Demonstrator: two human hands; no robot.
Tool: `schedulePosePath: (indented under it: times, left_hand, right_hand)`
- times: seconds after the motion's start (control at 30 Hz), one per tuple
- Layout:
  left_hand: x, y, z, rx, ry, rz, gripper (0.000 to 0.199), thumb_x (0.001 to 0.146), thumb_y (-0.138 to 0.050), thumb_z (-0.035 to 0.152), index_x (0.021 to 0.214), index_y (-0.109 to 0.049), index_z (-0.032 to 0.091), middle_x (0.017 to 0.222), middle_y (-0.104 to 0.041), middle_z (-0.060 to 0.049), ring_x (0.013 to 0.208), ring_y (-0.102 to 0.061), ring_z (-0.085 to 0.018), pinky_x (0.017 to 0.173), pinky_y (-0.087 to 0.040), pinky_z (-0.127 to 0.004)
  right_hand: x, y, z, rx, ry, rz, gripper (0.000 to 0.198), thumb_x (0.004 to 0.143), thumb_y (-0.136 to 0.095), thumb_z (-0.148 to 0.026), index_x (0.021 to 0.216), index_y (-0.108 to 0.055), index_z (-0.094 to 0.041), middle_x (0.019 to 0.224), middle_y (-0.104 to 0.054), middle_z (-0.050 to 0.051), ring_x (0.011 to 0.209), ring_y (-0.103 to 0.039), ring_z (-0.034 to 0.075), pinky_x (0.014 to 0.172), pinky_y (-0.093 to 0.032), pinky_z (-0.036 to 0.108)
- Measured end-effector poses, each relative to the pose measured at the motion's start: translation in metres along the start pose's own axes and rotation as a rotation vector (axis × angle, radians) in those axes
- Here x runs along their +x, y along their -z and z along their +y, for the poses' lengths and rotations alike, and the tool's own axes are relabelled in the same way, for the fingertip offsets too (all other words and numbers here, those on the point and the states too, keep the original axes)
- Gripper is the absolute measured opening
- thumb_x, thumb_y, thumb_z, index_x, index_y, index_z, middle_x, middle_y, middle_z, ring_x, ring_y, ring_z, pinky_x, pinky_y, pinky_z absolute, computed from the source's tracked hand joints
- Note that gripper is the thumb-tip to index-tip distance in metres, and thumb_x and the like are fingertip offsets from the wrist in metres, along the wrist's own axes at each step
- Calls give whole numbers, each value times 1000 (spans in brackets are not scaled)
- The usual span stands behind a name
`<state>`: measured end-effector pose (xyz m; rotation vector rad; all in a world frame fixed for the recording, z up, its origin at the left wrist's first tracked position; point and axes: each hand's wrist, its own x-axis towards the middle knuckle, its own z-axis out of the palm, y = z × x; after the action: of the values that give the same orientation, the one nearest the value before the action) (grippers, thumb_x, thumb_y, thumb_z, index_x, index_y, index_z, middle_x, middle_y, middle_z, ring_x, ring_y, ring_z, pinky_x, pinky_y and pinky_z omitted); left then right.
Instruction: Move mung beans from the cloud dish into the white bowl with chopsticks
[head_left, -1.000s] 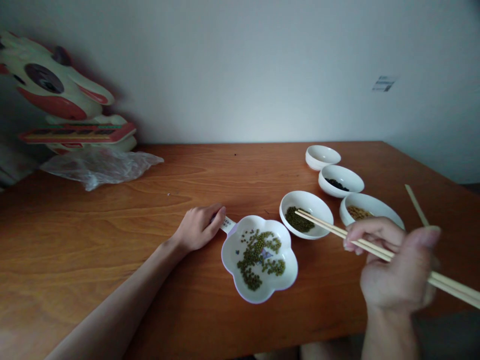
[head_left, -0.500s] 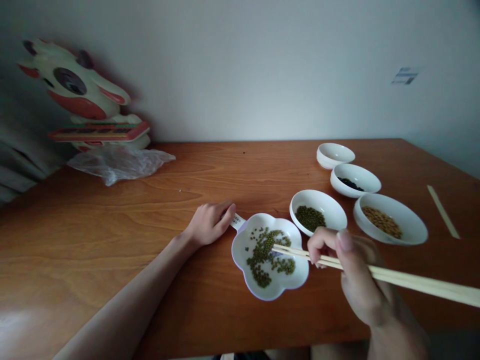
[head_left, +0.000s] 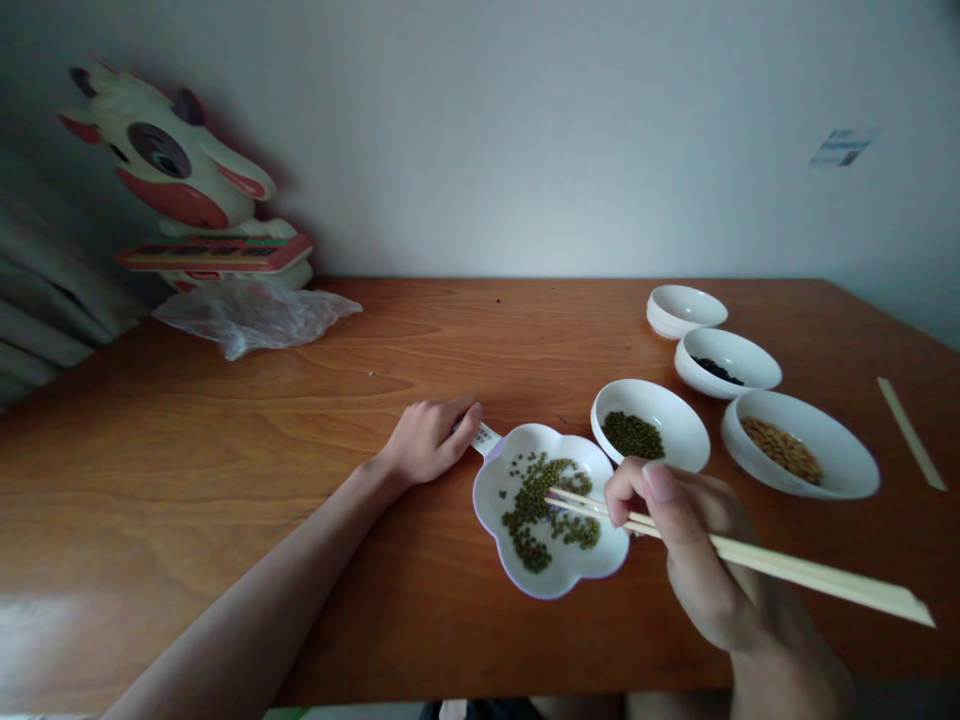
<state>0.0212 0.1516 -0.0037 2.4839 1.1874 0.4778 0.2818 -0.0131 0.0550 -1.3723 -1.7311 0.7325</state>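
My left hand [head_left: 433, 440] is closed around the handle of a white flower-shaped dish [head_left: 517, 575] with a lilac rim. Green beans [head_left: 534, 500] lie scattered across the dish, with a few darker bits among them. In my right hand [head_left: 697, 550] is a pair of wooden chopsticks [head_left: 795, 567], their tips among the beans near the dish's middle. Just behind my right hand stands a white bowl [head_left: 686, 430] holding green beans. Whether the tips pinch a bean is too small to tell.
Further right are a bowl of tan beans [head_left: 847, 455], a bowl with dark beans [head_left: 757, 365] and another white bowl [head_left: 686, 305]. A wooden stick [head_left: 911, 432] lies at the right. A cow-shaped toy keyboard [head_left: 195, 190] and a plastic bag [head_left: 259, 315] sit at the back left.
The view has shifted slightly, so most things appear a little further right. My right hand and the chopsticks have moved slightly left relative to the dish. The left hand keeps its hold.
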Motion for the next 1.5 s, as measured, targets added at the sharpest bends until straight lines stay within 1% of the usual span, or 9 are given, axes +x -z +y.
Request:
schedulePosePath:
  times: [0.1,0.3,0.6,0.73,0.87,1.03,1.27,1.4,1.5]
  left_hand:
    - [0,1,1,10,5,-8,42,106,-32,45,75,-49,21,64,-57,0,55,-49,-14,59,-28,-29]
    - [0,0,0,9,-1,-9,42,106,-31,45,76,-47,21,65,-56,1,56,-49,-14,60,-28,-29]
    - [0,-1,-2,6,4,-1,43,107,-32,47,76,-47,21,66,-56,1,57,-49,-13,59,-27,-29]
    - [0,0,-1,-6,9,-11,43,107,-32,47,76,-47,21,65,-56,1,56,-48,-13,59,-27,-29]
    - [0,-1,-1,-9,11,-13,44,107,-32,47,76,-48,21,66,-57,1,56,-49,-13,59,-28,-29]
    - [1,-1,-2,-3,15,-11,44,107,-31,46,75,-48,21,66,-58,1,57,-50,-13,60,-29,-29]
    - [0,-1,-2,-5,20,-10,44,106,-32,46,75,-48,21,64,-57,1,56,-49,-13,59,-28,-29]
    - [0,-2,-2,-11,18,-10,44,107,-32,47,75,-48,21,65,-56,1,57,-49,-14,60,-29,-29]
    - [0,-2,-3,-17,11,-14,44,107,-31,47,76,-47,21,66,-57,1,57,-50,-14,60,-29,-29]
  right_hand:
    - [0,-1,-1,12,20,1,45,109,-31,-43,76,-53,-22,70,-56,0,66,-55,15,62,-39,31]
    - [2,-3,0,14,5,5,46,109,-30,-45,79,-56,-21,74,-60,1,70,-58,16,66,-41,31]
    - [3,-4,2,11,46,47,47,110,-32,-42,77,-58,-21,72,-62,0,67,-59,14,64,-42,29]
    - [4,-6,4,15,59,71,48,110,-32,-41,75,-58,-20,70,-60,-1,65,-58,13,64,-41,29]
    - [4,-5,6,34,61,100,52,111,-29,-43,73,-58,-20,67,-58,-1,62,-55,12,61,-38,30]
    - [-1,2,5,90,42,135,59,110,-24,-50,70,-57,-21,62,-56,0,60,-54,14,58,-37,31]
    - [-2,1,7,73,-18,7,55,109,-23,-54,77,-56,-22,70,-56,0,67,-54,16,64,-37,32]
    - [0,-3,10,92,-22,-9,55,109,-22,-54,77,-54,-22,69,-54,0,65,-51,15,62,-35,32]
    - [1,-4,12,96,-5,4,54,109,-24,-53,77,-54,-22,70,-55,0,66,-52,15,63,-36,32]
